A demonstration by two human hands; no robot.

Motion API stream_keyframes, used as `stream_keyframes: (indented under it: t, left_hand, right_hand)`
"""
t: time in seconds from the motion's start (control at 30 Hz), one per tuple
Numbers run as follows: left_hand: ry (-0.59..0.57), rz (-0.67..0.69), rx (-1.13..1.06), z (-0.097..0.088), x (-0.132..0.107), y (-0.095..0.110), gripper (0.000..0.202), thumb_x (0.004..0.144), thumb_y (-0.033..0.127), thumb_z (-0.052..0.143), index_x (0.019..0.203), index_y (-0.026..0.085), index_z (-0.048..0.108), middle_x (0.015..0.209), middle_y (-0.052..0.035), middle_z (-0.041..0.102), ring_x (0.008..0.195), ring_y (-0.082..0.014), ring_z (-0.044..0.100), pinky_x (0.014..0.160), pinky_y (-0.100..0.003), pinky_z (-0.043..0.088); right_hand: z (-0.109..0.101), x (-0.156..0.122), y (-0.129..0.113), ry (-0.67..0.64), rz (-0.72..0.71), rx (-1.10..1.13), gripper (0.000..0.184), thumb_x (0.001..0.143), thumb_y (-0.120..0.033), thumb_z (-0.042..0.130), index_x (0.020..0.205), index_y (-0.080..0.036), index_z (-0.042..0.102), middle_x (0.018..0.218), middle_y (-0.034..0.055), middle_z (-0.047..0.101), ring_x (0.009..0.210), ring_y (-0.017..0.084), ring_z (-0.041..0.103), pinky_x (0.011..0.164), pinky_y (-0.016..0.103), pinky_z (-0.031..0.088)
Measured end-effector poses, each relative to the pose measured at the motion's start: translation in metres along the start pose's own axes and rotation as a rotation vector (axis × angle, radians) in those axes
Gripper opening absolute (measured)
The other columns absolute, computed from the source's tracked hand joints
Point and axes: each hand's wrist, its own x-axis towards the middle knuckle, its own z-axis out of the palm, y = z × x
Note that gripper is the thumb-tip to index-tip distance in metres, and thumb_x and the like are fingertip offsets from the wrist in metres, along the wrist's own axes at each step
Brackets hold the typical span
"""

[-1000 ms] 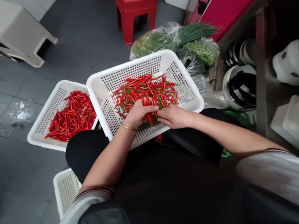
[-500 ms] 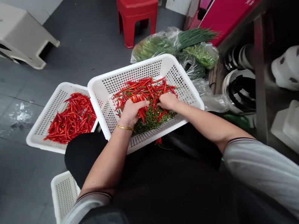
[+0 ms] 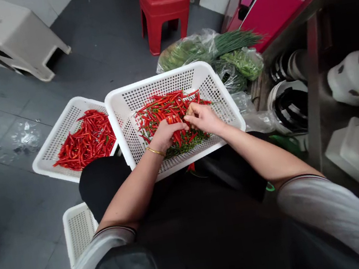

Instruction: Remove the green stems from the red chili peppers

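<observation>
A white perforated basket (image 3: 159, 77) rests across my lap, holding red chili peppers (image 3: 158, 110) with green stems. Loose green stems (image 3: 186, 146) gather along its near side. My left hand (image 3: 167, 134), with a gold bracelet at the wrist, is closed around several red chilies. Right beside it, my right hand (image 3: 201, 118) is pinched close to the tips of those chilies; whatever sits between its fingers is too small to make out. To the left, a second white basket (image 3: 47, 149) holds a heap of red chilies (image 3: 86, 141).
Another white basket (image 3: 78, 227) stands at lower left. Beyond the lap basket are bagged green vegetables (image 3: 186, 50) and a red stool (image 3: 165, 10). A pale stool (image 3: 7, 30) is at upper left. Shelving with white containers (image 3: 352, 78) lines the right side.
My right hand has lifted from the chilies in the basket and come to the left hand in a pinch. The left hand has shifted slightly right, still holding chilies.
</observation>
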Motion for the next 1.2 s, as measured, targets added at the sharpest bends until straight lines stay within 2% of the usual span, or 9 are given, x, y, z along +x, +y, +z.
stream_keyframes:
  t: [0.13,0.23,0.4,0.5,0.67,0.83,0.97,1.07,1.2]
  left_hand:
    - [0.072,0.117,0.062,-0.006,-0.001,0.003,0.026,0.054,0.015,0.080,0.069,0.014,0.058,0.065,0.0036,0.060,0.062,-0.0086,0.053,0.067,-0.025,0.043]
    - [-0.024,0.102,0.124,-0.009,-0.003,0.005,0.030,0.051,0.012,0.081,0.071,0.014,0.059,0.068,0.0034,0.061,0.062,-0.0082,0.052,0.065,-0.024,0.042]
    - [-0.036,-0.029,-0.023,-0.004,-0.003,0.003,0.027,0.053,0.016,0.081,0.068,0.013,0.058,0.060,0.0026,0.060,0.058,-0.0101,0.054,0.062,-0.026,0.043]
    - [-0.008,-0.090,-0.096,-0.007,-0.003,0.003,0.024,0.055,0.018,0.078,0.066,0.013,0.058,0.057,0.0007,0.061,0.056,-0.0111,0.056,0.058,-0.025,0.043]
    - [-0.083,-0.106,-0.170,-0.017,-0.003,0.008,0.028,0.055,0.015,0.074,0.077,0.014,0.056,0.063,-0.0011,0.067,0.049,-0.0083,0.053,0.049,-0.021,0.037]
    - [-0.101,-0.117,-0.144,-0.015,-0.003,0.007,0.028,0.054,0.013,0.075,0.073,0.015,0.054,0.059,0.0011,0.064,0.045,-0.0071,0.051,0.046,-0.020,0.036]
    - [-0.107,-0.114,-0.154,-0.012,-0.004,0.008,0.027,0.057,0.020,0.078,0.072,0.014,0.057,0.061,-0.0003,0.065,0.051,-0.0090,0.056,0.052,-0.022,0.042]
    - [-0.100,-0.124,-0.126,-0.012,-0.005,0.011,0.026,0.058,0.021,0.079,0.071,0.013,0.058,0.060,-0.0012,0.065,0.054,-0.0104,0.059,0.057,-0.023,0.045]
    - [0.016,-0.128,-0.051,-0.013,-0.002,0.013,0.024,0.054,0.014,0.077,0.065,0.014,0.055,0.063,-0.0022,0.067,0.058,-0.0113,0.060,0.057,-0.023,0.044]
  right_hand:
    - [0.003,0.003,-0.005,-0.092,0.057,0.113,0.029,0.084,-0.040,0.064,0.074,-0.022,0.044,0.049,-0.0056,0.056,0.040,0.010,0.052,0.041,0.021,0.042]
    - [-0.001,0.005,-0.003,-0.110,0.059,0.100,0.031,0.087,-0.046,0.059,0.075,-0.022,0.044,0.051,-0.0053,0.055,0.042,0.011,0.051,0.044,0.023,0.044]
    - [0.005,0.003,0.001,0.087,-0.159,-0.520,0.017,0.091,-0.034,0.053,0.083,-0.019,0.052,0.079,0.0068,0.065,0.075,0.020,0.063,0.068,0.031,0.050]
    - [-0.001,0.001,0.007,0.058,-0.168,-0.769,0.016,0.092,-0.027,0.050,0.100,-0.016,0.058,0.102,0.0134,0.066,0.090,0.025,0.064,0.078,0.037,0.050]
    - [-0.024,-0.007,0.016,-0.085,0.017,-0.411,0.044,0.086,-0.031,0.060,0.127,-0.019,0.051,0.103,0.0080,0.066,0.072,0.017,0.065,0.067,0.033,0.053]
    - [-0.002,-0.009,0.007,-0.145,0.056,-0.020,0.025,0.090,-0.041,0.051,0.093,-0.017,0.059,0.068,0.0010,0.065,0.055,0.013,0.061,0.053,0.024,0.048]
    - [0.014,-0.009,-0.011,-0.014,-0.157,-0.338,0.022,0.090,-0.030,0.051,0.072,-0.019,0.055,0.065,0.0012,0.063,0.062,0.014,0.060,0.065,0.025,0.047]
    - [0.000,-0.011,-0.019,-0.008,-0.274,-0.545,0.020,0.091,-0.026,0.049,0.077,-0.018,0.060,0.079,0.0056,0.068,0.075,0.017,0.062,0.073,0.027,0.045]
    - [-0.030,-0.010,-0.005,-0.201,-0.105,-0.816,0.020,0.092,-0.027,0.050,0.097,-0.017,0.067,0.089,0.0066,0.071,0.081,0.018,0.064,0.074,0.027,0.045]
